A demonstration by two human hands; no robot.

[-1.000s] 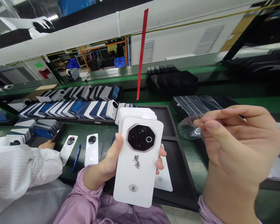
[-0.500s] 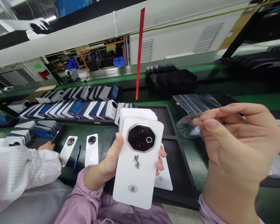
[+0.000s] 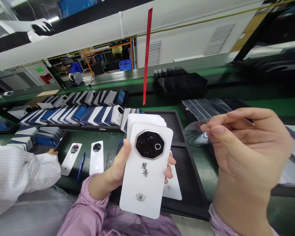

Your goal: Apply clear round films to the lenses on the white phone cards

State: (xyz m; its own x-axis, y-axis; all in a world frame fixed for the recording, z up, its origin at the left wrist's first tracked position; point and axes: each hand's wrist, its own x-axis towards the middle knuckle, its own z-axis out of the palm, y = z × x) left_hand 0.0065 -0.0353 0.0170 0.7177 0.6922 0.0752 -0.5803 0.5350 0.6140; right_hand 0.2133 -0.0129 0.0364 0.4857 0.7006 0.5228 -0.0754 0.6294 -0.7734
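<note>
My left hand (image 3: 116, 168) is closed around a small stack of white phone back covers, thumb on the left edge and fingertips on the right. The front phone back cover (image 3: 142, 186) faces me, tilted, with a black octagonal camera area, dark lettering and a round emblem. To the right, my right hand (image 3: 248, 150) pinches a clear rounded film (image 3: 196, 135) between thumb and fingers, apart from the stack. Behind my left hand, another white cover (image 3: 173, 186) lies in a black tray (image 3: 199, 193), partly hidden.
Racks of white and blue covers (image 3: 100, 116) stand at the back left. Two white covers (image 3: 96, 160) and a blue pen (image 3: 81, 167) lie on the green bench. A co-worker's white sleeve (image 3: 24, 177) is at left. Clear film sheets (image 3: 206, 108) lie behind my right hand.
My right hand has shifted slightly left with the clear film. The stack in my left hand has barely moved. The co-worker's sleeve has drawn a little to the left.
</note>
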